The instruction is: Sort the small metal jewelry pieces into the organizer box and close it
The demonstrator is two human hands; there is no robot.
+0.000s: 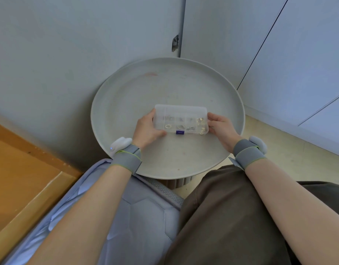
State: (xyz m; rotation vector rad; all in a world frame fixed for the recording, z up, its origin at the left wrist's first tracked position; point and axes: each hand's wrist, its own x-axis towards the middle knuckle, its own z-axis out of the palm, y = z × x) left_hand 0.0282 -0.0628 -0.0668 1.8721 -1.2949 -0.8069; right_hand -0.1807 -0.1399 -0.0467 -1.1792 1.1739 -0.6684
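A clear plastic organizer box with a purple latch on its near edge lies on the round grey tray table. Its lid is down. Small silver and gold jewelry pieces show through the lid in several compartments. My left hand grips the box's left end, thumb along the near edge. At the box's right end my right hand holds it with fingers curled round the side.
The tray table has a raised rim and stands in a corner of pale walls. A wooden surface lies at the left. A grey padded bag sits by my knee at the table's near edge.
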